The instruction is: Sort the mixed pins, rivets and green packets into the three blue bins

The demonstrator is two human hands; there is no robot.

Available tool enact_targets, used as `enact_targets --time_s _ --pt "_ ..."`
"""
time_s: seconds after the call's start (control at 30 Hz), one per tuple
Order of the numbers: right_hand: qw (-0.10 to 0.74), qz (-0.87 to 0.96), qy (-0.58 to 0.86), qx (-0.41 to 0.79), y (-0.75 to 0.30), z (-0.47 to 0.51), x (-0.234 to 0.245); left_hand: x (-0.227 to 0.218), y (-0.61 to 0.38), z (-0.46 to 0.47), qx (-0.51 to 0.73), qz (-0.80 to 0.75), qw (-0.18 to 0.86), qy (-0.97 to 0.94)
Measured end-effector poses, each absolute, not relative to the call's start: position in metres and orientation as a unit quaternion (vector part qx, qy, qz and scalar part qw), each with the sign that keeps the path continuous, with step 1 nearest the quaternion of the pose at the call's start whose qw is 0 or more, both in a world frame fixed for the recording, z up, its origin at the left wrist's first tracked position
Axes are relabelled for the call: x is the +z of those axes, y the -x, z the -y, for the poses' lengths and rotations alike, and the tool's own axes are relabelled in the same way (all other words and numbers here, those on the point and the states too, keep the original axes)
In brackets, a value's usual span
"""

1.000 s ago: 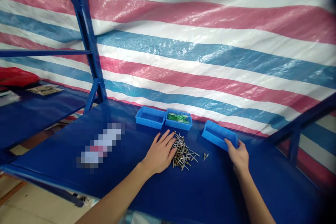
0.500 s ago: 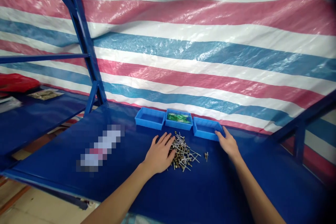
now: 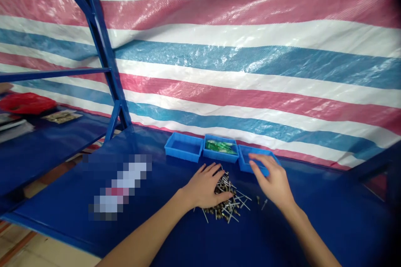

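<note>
A heap of small metal rivets [image 3: 228,202] lies on the blue table [image 3: 156,233]. My left hand [image 3: 205,185] rests on the heap's left side, fingers curled down into the rivets. Above the table to the right of the heap hovers my right hand [image 3: 272,182], fingers apart and holding nothing, just in front of the right blue tray [image 3: 244,159]. Three blue trays stand in a row at the back: the left tray [image 3: 183,150] looks empty, and the middle tray [image 3: 220,150] holds green pieces. A loose rivet or two [image 3: 261,202] lie under my right hand.
A striped red, white and blue tarp [image 3: 250,75] hangs behind the table. Blue metal frame posts [image 3: 103,58] rise at the left. A neighbouring blue table [image 3: 46,142] at the far left carries a red bag [image 3: 28,103] and papers.
My right hand set the third tray beside the other two, let it go and drew back toward the rivets. My left hand curled over the heap, spreading some rivets.
</note>
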State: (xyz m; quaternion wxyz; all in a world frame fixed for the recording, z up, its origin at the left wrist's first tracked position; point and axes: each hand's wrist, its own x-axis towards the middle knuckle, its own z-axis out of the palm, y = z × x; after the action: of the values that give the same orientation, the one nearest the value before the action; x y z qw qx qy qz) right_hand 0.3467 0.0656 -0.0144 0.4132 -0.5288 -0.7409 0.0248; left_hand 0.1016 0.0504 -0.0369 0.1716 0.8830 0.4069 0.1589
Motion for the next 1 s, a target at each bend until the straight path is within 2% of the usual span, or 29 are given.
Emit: enact_targets --time_s 0.17,0.3,0.53,0.7,0.8,0.9,1.0 --pt "0.321 0.787 0.498 0.175 -0.354 -0.026 -0.036 -0.032 -0.095 -0.044 0.188 -0.388 0.177 -0.885" --pt "0.31 0.758 0.521 0.241 -0.351 -0.018 -0.05 -0.022 -0.089 -0.043 0.212 -0.383 0.166 -0.884" --pt "0.265 0.818 0.442 0.255 -0.304 -0.027 -0.046 -0.029 -0.076 -0.049 0.208 -0.415 0.148 -0.873" --pt "0.298 0.809 0.429 0.269 -0.295 -0.03 -0.039 -0.02 -0.077 -0.043 0.226 -0.397 0.158 -0.875" --pt "0.29 0.799 0.459 0.259 -0.298 -0.036 -0.038 -0.015 -0.069 -0.032 0.229 -0.434 0.138 -0.86" --pt "0.257 0.81 0.461 0.256 -0.294 -0.043 -0.04 -0.026 -0.056 -0.018 0.2 -0.496 0.083 -0.841" --pt "0.246 0.837 0.419 0.252 -0.282 -0.043 -0.04 -0.041 -0.048 -0.009 0.177 -0.523 0.094 -0.829"
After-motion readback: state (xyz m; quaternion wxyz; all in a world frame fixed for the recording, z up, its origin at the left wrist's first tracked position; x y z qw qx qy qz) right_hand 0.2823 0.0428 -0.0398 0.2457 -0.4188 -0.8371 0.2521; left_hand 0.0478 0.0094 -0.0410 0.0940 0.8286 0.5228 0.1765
